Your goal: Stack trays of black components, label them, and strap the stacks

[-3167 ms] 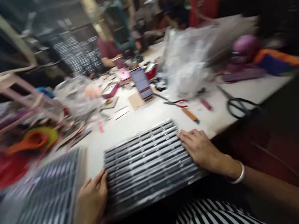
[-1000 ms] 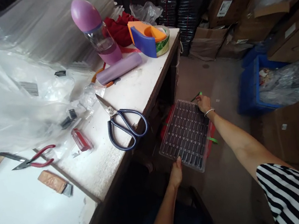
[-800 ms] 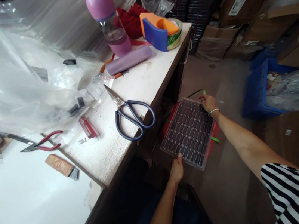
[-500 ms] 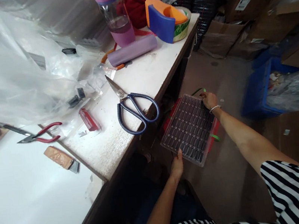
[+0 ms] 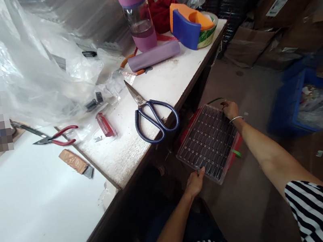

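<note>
A clear plastic tray (image 5: 206, 143), filled with rows of small dark parts, lies tilted beside the table, low over the floor. Under it shows something red (image 5: 235, 144) with a green strap (image 5: 236, 153) sticking out. My left hand (image 5: 195, 182) is closed on the tray's near edge, thumb on top. At the far right corner my right hand (image 5: 231, 110) has its fingers closed on the rim, a bracelet on the wrist. Part of another strip runs by those fingertips. The undersides of both grips are hidden.
Large blue-handled scissors (image 5: 155, 118) overhang the table edge. Nearby lie red pliers (image 5: 56, 138), a wrapped blade (image 5: 76, 163), a purple roll (image 5: 154, 56), a bottle (image 5: 139, 18) and a tape dispenser (image 5: 186, 29). A blue bin (image 5: 286, 97) and cartons (image 5: 316, 153) stand right.
The view has shifted, so the table things appear farther right. Both hands stay at the tray; my left hand sits slightly farther along the near edge.
</note>
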Demonstrator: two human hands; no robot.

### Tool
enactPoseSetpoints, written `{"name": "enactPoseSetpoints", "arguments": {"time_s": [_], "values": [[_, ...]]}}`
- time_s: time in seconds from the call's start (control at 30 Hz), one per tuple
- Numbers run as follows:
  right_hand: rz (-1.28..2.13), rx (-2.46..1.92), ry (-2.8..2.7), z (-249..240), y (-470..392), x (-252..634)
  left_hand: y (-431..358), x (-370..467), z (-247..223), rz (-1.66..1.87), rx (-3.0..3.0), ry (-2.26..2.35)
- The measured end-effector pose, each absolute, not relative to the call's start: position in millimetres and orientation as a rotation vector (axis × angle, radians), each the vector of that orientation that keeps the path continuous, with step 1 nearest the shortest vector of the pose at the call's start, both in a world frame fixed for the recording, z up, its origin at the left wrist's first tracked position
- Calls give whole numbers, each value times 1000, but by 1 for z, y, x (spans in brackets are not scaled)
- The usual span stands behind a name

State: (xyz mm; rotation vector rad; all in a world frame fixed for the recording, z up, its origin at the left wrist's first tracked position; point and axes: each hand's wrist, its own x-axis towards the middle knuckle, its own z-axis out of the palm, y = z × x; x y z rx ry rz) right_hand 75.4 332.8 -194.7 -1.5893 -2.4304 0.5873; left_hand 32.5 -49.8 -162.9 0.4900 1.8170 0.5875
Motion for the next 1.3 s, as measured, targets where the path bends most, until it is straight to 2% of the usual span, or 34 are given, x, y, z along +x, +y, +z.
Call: {"name": "enactPoseSetpoints", "arguments": {"time_s": [0.27, 0.47, 0.97, 1.17, 1.3], "values": [[542, -1554, -2477, -190, 319, 71, -50, 30, -166, 627, 400, 1814], [465, -1740, -2382, -184, 314, 72, -49, 37, -163, 639, 425, 1896], [424, -1807, -2540, -142, 292, 63, -55, 21, -160, 799, 350, 1781], [439, -1539, -2465, -106, 221, 64, -82, -3, -119, 835, 428, 1895], [662, -1025, -2408, -108, 96, 84, -151, -24, -46, 910, 549, 1832]]}}
